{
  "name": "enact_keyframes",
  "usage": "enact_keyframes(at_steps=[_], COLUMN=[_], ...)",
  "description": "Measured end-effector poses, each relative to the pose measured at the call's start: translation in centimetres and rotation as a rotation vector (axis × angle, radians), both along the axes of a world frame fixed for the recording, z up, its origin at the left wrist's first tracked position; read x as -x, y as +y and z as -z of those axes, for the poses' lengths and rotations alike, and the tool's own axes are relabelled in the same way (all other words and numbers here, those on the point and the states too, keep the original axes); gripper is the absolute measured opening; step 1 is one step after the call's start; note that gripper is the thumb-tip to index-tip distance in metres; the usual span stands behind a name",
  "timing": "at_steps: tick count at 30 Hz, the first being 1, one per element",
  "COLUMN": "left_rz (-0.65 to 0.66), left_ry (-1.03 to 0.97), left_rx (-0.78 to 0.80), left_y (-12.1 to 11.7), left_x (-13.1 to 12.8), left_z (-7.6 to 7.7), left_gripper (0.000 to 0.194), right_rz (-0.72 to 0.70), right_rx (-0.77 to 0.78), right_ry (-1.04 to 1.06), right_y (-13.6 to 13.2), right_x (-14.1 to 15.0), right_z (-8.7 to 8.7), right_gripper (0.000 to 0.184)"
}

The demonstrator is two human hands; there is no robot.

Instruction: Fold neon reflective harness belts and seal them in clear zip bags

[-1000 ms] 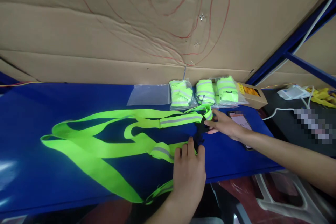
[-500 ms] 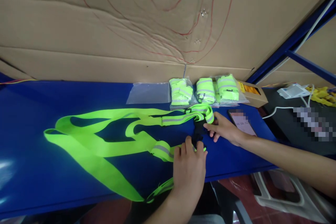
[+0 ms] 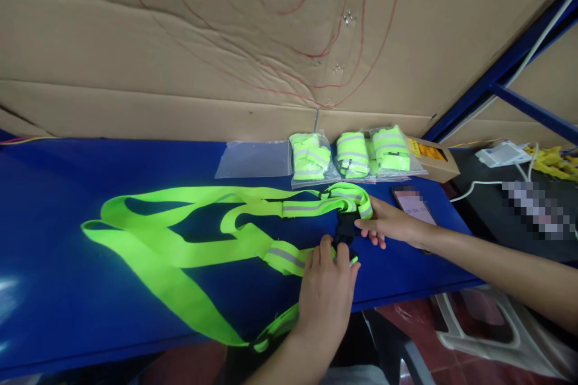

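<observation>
A fluorescent yellow-green reflective strap harness (image 3: 189, 246) with grey bands lies spread in loops over the blue table. Near its right end is a black plastic buckle (image 3: 347, 227). My right hand (image 3: 388, 222) pinches the buckle's right side, thumb on top, beside a curled loop of webbing. Closer to the front edge, my left hand (image 3: 326, 292) curls its fingers over the lower strap end and a black part there; the fingers partly hide it. Whether the buckle's two halves are joined cannot be made out. One strap hangs over the table's front edge by my left wrist.
Several bagged green strap bundles (image 3: 311, 157) stand along the cardboard wall, with a flat clear bag (image 3: 255, 159) to their left. A cardboard box (image 3: 433, 159) and a phone (image 3: 413, 207) lie at the right. A pale plastic chair (image 3: 497, 337) stands below the front edge.
Both hands, the buckle and the near straps have shifted slightly to the right. More of the black buckle shows between my hands.
</observation>
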State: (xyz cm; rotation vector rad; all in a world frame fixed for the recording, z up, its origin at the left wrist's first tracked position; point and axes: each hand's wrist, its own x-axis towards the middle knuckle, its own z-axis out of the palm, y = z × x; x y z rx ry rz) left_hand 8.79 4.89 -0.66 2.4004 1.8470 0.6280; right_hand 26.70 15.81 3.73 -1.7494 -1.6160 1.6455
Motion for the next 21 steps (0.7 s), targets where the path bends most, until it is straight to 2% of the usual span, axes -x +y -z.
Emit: enact_keyframes(at_steps=[5,9,13,17,21], left_rz=[-0.029,-0.010,-0.023,-0.013,0.028], left_ry=[0.021,-0.006,-0.018,-0.002,0.011], left_rx=[-0.004,-0.010,-0.006,-0.021,-0.070], left_y=[0.3,0.7,0.8,0.9,0.5], left_x=[-0.2,-0.3,-0.2,-0.2,0.6], left_z=[0.1,0.1,0.3,0.3,-1.0], left_gripper=[0.028,0.029,0.030,0.030,0.041], right_rz=[0.097,-0.004,-0.129,-0.190,-0.192], right_rx=[0.016,-0.018,-0.077,-0.107,-0.145], right_ry=[0.078,0.073,-0.003,-0.062,-0.107], right_y=[-1.1,-1.4,-1.6,-1.6,-0.8], right_x=[0.3,0.2,0.1,0.0,-0.6], right_z=[0.2,0.6,0.3,-0.3,-0.3], right_gripper=[0.055,0.060,0.046,0.036,0.029])
